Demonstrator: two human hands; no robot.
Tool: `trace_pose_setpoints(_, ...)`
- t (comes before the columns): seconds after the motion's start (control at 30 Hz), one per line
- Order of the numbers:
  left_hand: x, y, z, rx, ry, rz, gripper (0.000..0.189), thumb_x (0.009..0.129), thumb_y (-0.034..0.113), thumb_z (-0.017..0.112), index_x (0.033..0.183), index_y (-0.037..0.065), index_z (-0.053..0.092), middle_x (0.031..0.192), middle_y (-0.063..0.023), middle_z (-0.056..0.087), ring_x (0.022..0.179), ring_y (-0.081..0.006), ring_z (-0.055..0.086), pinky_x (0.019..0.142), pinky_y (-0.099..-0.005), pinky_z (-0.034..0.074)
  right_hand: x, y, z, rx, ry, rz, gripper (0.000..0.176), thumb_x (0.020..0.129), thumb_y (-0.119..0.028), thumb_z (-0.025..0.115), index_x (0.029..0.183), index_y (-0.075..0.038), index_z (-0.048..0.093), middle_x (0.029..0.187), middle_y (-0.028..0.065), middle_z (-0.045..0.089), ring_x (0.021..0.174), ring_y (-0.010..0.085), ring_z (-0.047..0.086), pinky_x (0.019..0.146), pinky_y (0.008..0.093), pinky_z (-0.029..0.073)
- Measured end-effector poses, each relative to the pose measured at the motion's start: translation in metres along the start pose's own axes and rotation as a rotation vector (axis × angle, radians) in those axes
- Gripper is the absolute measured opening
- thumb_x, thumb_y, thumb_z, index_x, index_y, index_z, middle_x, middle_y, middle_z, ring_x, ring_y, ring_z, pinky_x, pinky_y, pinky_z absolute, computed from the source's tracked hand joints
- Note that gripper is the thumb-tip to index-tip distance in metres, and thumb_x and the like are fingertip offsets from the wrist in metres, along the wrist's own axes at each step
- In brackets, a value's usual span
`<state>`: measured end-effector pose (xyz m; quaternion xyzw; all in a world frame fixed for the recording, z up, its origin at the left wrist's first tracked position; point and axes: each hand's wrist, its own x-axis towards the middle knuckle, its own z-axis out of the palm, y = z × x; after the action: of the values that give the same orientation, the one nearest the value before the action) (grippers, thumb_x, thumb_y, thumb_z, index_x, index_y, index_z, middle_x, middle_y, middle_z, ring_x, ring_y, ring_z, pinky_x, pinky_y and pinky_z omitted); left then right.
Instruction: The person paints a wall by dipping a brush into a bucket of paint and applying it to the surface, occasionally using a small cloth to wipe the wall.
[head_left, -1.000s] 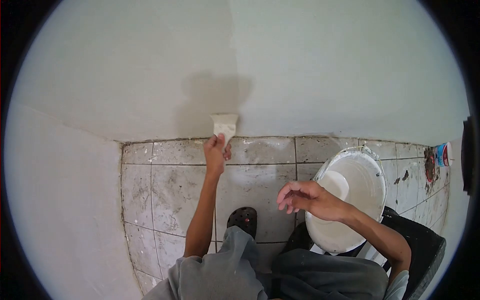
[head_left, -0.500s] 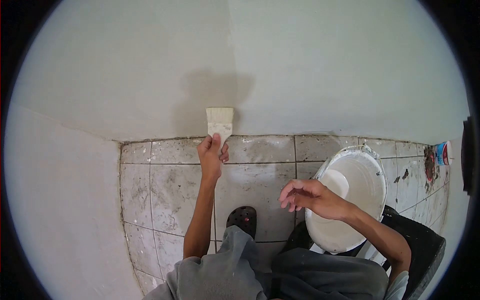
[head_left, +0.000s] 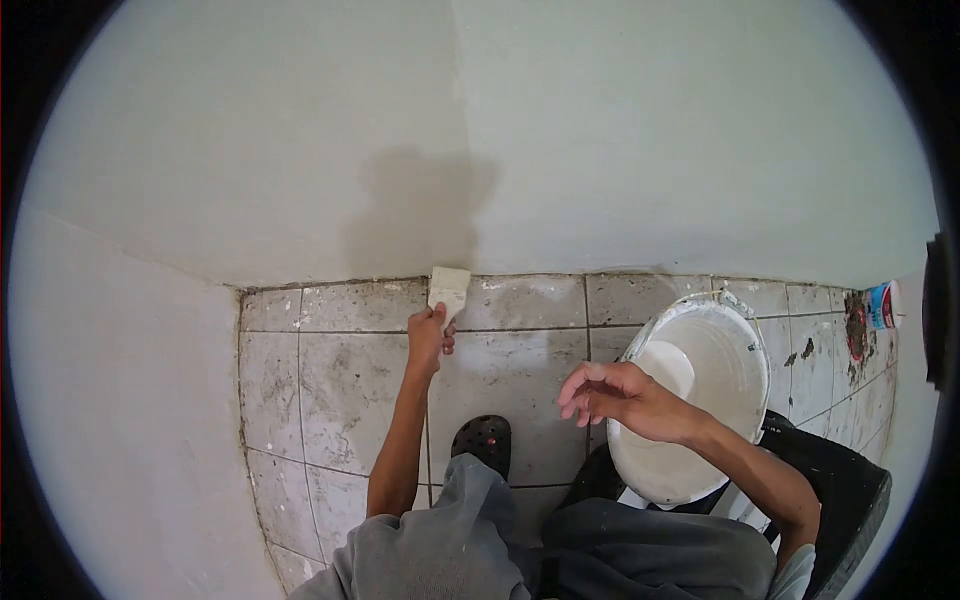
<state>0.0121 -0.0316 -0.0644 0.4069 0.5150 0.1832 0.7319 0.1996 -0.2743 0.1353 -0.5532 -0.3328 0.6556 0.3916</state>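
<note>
My left hand [head_left: 427, 338] is closed around the handle of a wide, pale paintbrush [head_left: 449, 286]. The bristles point away from me and meet the foot of the wall [head_left: 590, 150], right at the floor line. My right hand [head_left: 615, 392] hangs with loosely curled fingers and nothing in it, in front of the near left side of a white bucket [head_left: 764, 352]. Inside the bucket is white paint [head_left: 665, 370], and its rim is smeared. Part of the bucket is hidden behind my right hand and forearm.
Stained floor tiles [head_left: 360, 400] run along the wall. A black seat-like object [head_left: 845, 480] stands beside my right leg. At the far right lies a blue and white container [head_left: 884, 305] near dark debris. Another wall [head_left: 120, 400] borders the left side.
The paintbrush in my left hand has come down the wall toward me, to the floor line. My right hand has stayed almost in place.
</note>
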Motion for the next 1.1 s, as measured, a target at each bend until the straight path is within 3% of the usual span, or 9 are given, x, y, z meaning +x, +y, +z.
trace_pose_setpoints(0.4, -0.08, 0.103, 0.024, -0.194, -0.021, 0.307, 0.031, 0.098, 0.03, 0.054, 0.085, 0.002, 0.053, 0.062, -0.0045, 0.048, 0.043, -0.008, 0.034, 0.039, -0.023, 0.027, 0.003, -0.003, -0.001, -0.001, -0.009, 0.004, 0.023, 0.091, 0.002, 0.043, 0.107, -0.004, 0.058, 0.096, 0.0062, 0.061, 0.084, 0.0121, 0.057, 0.078, 0.027, 0.048)
trace_pose_setpoints(0.53, -0.09, 0.124, 0.028, -0.222, -0.159, 0.46, 0.029, 0.097, 0.031, 0.057, 0.09, 0.003, 0.054, 0.063, -0.0044, 0.048, 0.046, -0.0099, 0.036, 0.042, -0.0238, 0.029, 0.003, -0.002, -0.002, -0.009, -0.008, 0.004, 0.022, 0.091, 0.002, 0.043, 0.107, -0.003, 0.058, 0.096, 0.0063, 0.061, 0.084, 0.0124, 0.057, 0.079, 0.0273, 0.048)
trace_pose_setpoints(0.6, -0.076, 0.124, 0.03, -0.249, -0.223, 0.503, 0.029, 0.096, 0.031, 0.057, 0.091, 0.003, 0.055, 0.064, -0.0053, 0.05, 0.046, -0.0104, 0.037, 0.042, -0.024, 0.03, 0.004, -0.001, -0.002, 0.011, -0.004, -0.015, 0.022, 0.091, 0.002, 0.043, 0.107, -0.003, 0.058, 0.096, 0.0065, 0.061, 0.084, 0.0126, 0.057, 0.079, 0.0273, 0.048)
trace_pose_setpoints(0.7, -0.03, 0.087, 0.038, -0.183, -0.09, 0.471, 0.032, 0.098, 0.03, 0.054, 0.087, -0.001, 0.055, 0.06, -0.0052, 0.048, 0.042, -0.0095, 0.038, 0.039, -0.0247, 0.029, 0.004, -0.002, -0.003, 0.008, -0.008, -0.011, 0.023, 0.091, 0.002, 0.043, 0.107, -0.002, 0.058, 0.096, 0.0067, 0.061, 0.085, 0.0128, 0.057, 0.079, 0.0275, 0.048)
trace_pose_setpoints(0.77, 0.006, 0.034, 0.028, -0.085, -0.011, 0.385, 0.032, 0.097, 0.029, 0.055, 0.084, 0.0, 0.055, 0.059, -0.0061, 0.049, 0.04, -0.0105, 0.039, 0.036, -0.0256, 0.029, 0.005, -0.001, -0.003, 0.006, -0.011, -0.006, 0.023, 0.091, 0.003, 0.043, 0.107, -0.002, 0.058, 0.096, 0.0069, 0.061, 0.085, 0.0129, 0.057, 0.08, 0.0277, 0.048)
trace_pose_setpoints(0.83, 0.024, -0.008, 0.014, -0.056, 0.04, 0.164, 0.031, 0.097, 0.028, 0.056, 0.082, 0.001, 0.054, 0.058, -0.0067, 0.051, 0.038, -0.0117, 0.041, 0.034, -0.0264, 0.03, 0.006, 0.001, -0.004, 0.011, -0.013, -0.004, 0.023, 0.091, 0.003, 0.043, 0.107, -0.002, 0.058, 0.097, 0.0071, 0.061, 0.086, 0.013, 0.057, 0.08, 0.0279, 0.049)
trace_pose_setpoints(0.93, 0.015, -0.028, -0.003, -0.053, 0.013, 0.018, 0.031, 0.095, 0.032, 0.058, 0.084, 0.003, 0.051, 0.064, -0.0073, 0.052, 0.043, -0.0118, 0.041, 0.036, -0.0265, 0.029, 0.002, -0.002, -0.004, 0.018, -0.011, -0.001, 0.023, 0.09, 0.003, 0.042, 0.107, -0.002, 0.058, 0.098, 0.0072, 0.061, 0.086, 0.0132, 0.058, 0.081, 0.0279, 0.049)
trace_pose_setpoints(1.03, -0.016, -0.004, -0.003, -0.038, 0.034, 0.114, 0.031, 0.096, 0.031, 0.057, 0.084, 0.003, 0.05, 0.064, -0.0064, 0.051, 0.043, -0.0111, 0.04, 0.037, -0.0259, 0.029, 0.0, -0.004, -0.004, 0.039, 0.004, -0.005, 0.023, 0.09, 0.003, 0.042, 0.107, -0.002, 0.058, 0.098, 0.0074, 0.061, 0.088, 0.0133, 0.058, 0.081, 0.0281, 0.049)
trace_pose_setpoints(1.1, -0.036, 0.03, 0.008, -0.049, -0.024, 0.328, 0.031, 0.096, 0.031, 0.057, 0.084, 0.003, 0.051, 0.064, -0.0062, 0.051, 0.043, -0.0107, 0.04, 0.038, -0.0255, 0.03, 0.001, -0.004, -0.007, 0.025, 0.0, -0.001, 0.023, 0.09, 0.003, 0.042, 0.107, -0.002, 0.058, 0.098, 0.0074, 0.061, 0.089, 0.0134, 0.058, 0.081, 0.0281, 0.049)
